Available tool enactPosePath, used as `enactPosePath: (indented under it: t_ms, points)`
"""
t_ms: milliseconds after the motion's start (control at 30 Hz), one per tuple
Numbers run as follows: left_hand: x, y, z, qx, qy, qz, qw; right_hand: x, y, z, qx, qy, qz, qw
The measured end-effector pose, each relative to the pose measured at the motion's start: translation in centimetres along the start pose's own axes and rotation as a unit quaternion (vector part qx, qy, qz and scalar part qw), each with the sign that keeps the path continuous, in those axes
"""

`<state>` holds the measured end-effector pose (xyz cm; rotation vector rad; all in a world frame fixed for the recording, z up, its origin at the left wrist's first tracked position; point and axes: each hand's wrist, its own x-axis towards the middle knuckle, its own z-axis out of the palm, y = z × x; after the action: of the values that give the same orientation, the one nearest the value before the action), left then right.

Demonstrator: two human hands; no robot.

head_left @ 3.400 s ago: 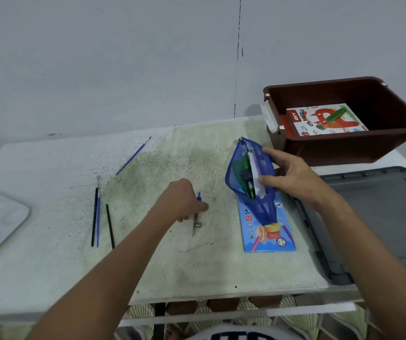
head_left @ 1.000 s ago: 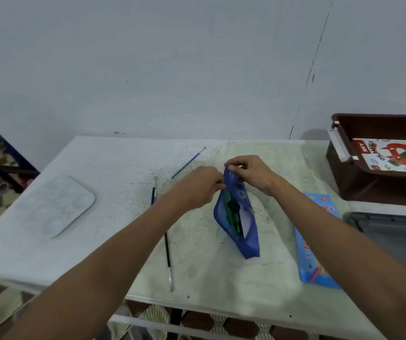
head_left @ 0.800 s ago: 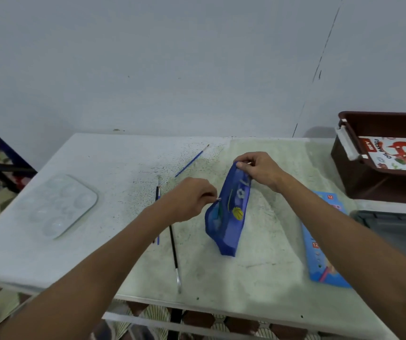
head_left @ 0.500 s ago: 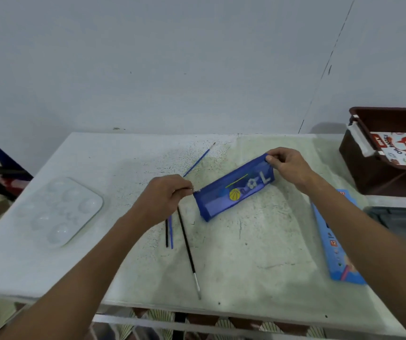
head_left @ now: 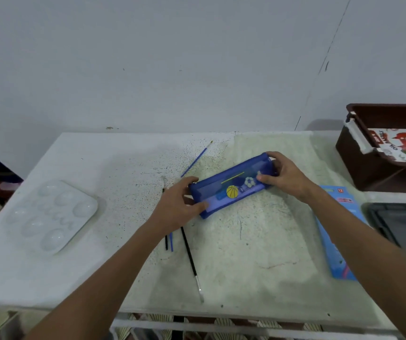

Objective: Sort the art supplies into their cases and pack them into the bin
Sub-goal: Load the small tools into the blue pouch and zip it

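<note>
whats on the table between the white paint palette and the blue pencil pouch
In the head view, between the white plastic paint palette and the blue mesh pencil pouch lie speckled tabletop, the left hand gripping the pouch's end, and thin brushes beneath it.

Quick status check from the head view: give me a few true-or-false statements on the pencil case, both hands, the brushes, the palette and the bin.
1. Both hands, left and right, hold the blue pencil case. True.
2. The brown bin is empty. False: a printed box lies inside.
3. The white palette lies at the table's left end. True.
4. All paintbrushes are packed. False: the black brush and the blue brush lie on the table.
</note>
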<state>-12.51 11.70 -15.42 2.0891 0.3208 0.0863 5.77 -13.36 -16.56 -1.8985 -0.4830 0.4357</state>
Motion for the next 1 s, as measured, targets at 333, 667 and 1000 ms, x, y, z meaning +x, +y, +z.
enactPosePath:
  t_ms: [333,667,1000]
  points:
    - [5.2,11.2,3.8,-0.145,0.125,0.027,0.981,-3.3,-4.1,-11.0,0.059,0.054,-0.030,0.996]
    - [11.3,26.8,17.7,-0.135,0.026,0.108,0.985,-9.0,-3.3,-30.1,-0.028,0.198,-0.051,0.979]
    - [13.9,30.9,24.8,0.023,-0.127,0.103,0.986,-11.1,1.4,-38.0,-0.089,0.155,0.036,0.983]
